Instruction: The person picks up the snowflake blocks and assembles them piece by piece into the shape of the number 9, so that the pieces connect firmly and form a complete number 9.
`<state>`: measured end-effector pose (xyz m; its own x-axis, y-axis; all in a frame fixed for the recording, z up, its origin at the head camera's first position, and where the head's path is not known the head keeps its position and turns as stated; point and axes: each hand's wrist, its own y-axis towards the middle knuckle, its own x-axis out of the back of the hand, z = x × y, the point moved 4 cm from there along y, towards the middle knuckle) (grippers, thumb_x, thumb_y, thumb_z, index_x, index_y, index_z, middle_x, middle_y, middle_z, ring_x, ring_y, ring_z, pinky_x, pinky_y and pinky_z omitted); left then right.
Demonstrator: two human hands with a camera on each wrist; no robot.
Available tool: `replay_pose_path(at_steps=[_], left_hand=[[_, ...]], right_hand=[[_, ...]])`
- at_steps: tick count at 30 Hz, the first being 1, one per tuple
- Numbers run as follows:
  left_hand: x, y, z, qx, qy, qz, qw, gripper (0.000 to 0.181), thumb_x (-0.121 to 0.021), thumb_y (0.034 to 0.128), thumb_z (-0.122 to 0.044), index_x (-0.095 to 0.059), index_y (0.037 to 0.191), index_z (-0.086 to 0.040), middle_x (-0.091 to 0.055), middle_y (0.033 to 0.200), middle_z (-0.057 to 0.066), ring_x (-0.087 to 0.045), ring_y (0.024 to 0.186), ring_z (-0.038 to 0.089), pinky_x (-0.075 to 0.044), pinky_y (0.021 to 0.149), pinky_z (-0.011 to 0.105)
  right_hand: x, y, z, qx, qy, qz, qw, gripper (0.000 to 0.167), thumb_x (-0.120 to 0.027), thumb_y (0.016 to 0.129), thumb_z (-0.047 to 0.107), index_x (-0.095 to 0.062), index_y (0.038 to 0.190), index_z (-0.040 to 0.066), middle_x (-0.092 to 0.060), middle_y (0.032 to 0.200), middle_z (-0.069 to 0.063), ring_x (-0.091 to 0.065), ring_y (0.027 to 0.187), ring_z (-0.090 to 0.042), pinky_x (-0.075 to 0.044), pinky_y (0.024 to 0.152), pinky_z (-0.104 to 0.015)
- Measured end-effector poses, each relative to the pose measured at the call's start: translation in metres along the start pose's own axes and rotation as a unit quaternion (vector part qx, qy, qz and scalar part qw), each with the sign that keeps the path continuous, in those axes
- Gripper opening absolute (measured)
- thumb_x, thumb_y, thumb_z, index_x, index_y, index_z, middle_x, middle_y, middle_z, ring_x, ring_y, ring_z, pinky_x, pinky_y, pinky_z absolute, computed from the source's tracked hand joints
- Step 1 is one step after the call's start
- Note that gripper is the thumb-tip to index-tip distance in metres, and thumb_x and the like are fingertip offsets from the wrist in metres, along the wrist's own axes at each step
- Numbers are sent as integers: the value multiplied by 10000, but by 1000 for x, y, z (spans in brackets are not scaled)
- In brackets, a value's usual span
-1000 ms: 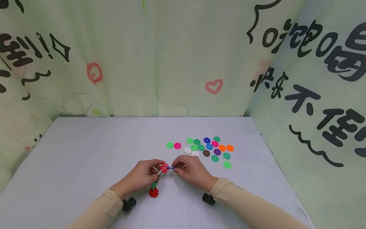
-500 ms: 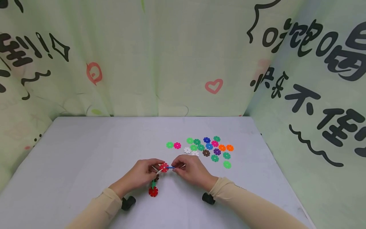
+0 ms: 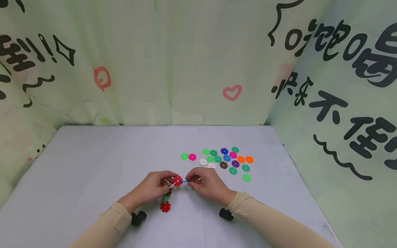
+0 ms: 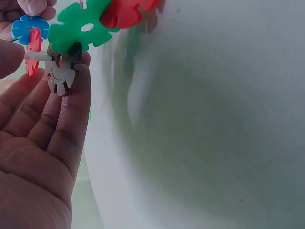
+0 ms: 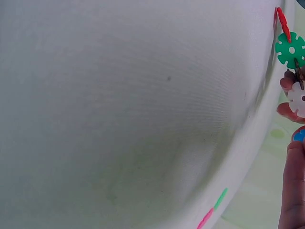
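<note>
A chain of notched discs hangs from the left hand (image 3: 150, 188), whose thumb and fingers pinch its white disc (image 5: 297, 99). Below the white one come a brown disc (image 4: 62, 71), a green disc (image 4: 81, 26) and a red disc (image 3: 165, 206) at the lower end. Another red disc (image 3: 177, 181) stands between the hands, joined to the white one. On its right side a blue disc (image 4: 29, 29) is seen edge-on from the head, pinched by the right hand (image 3: 211, 184). In the right wrist view only part of the right hand shows.
Several loose discs lie flat beyond the right hand, among them a pink disc (image 3: 192, 157), an orange disc (image 3: 249, 159), a brown disc (image 3: 223, 165) and a light green disc (image 3: 246, 177). Printed curtains stand behind and beside the white table (image 3: 93, 155).
The lower end of the chain has shifted slightly left and up in the head view. Both hands keep their grips and have barely moved.
</note>
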<state>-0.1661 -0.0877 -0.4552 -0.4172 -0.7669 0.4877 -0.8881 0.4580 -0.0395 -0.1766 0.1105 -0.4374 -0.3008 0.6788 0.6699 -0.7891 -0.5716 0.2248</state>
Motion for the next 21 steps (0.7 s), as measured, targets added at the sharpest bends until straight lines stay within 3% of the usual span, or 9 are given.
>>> replay_pose_path(at_steps=[8, 14, 17, 21], left_hand=[[0, 3, 1, -38, 226, -40, 9997, 330, -631, 900, -35, -662, 1228, -59, -689, 975, 18, -641, 774, 129, -540, 693, 293], [-2, 5, 0, -105, 412, -12, 9991, 420, -726, 903, -139, -625, 1308, -90, -662, 1005, -13, -632, 758, 111, -537, 673, 291], [-4, 6, -3, -298, 940, -85, 9951, 418, -754, 905, -244, -646, 1297, -142, -651, 990, -55, -607, 671, 71, -515, 643, 284], [-8, 8, -10, -687, 1909, -371, 9785, 289, -754, 907, -285, -718, 1176, -186, -673, 937, -106, -559, 645, 30, -498, 651, 280]], right_hand=[[-1, 0, -1, 158, 27, -58, 9999, 184, -784, 826, -44, -714, 979, 31, -706, 939, -33, -676, 843, -73, -547, 749, -209], [-2, 0, -2, 164, 50, -74, 9998, 189, -779, 831, -44, -715, 992, 32, -705, 951, -15, -674, 853, -74, -543, 755, -204], [-1, 0, 0, 163, 85, -90, 9998, 192, -778, 835, -36, -718, 1000, 41, -705, 957, 0, -675, 855, -73, -545, 758, -209], [-1, 0, 2, 127, 103, -21, 9999, 185, -773, 849, -15, -721, 1013, 53, -707, 967, 8, -676, 858, -65, -546, 759, -211]])
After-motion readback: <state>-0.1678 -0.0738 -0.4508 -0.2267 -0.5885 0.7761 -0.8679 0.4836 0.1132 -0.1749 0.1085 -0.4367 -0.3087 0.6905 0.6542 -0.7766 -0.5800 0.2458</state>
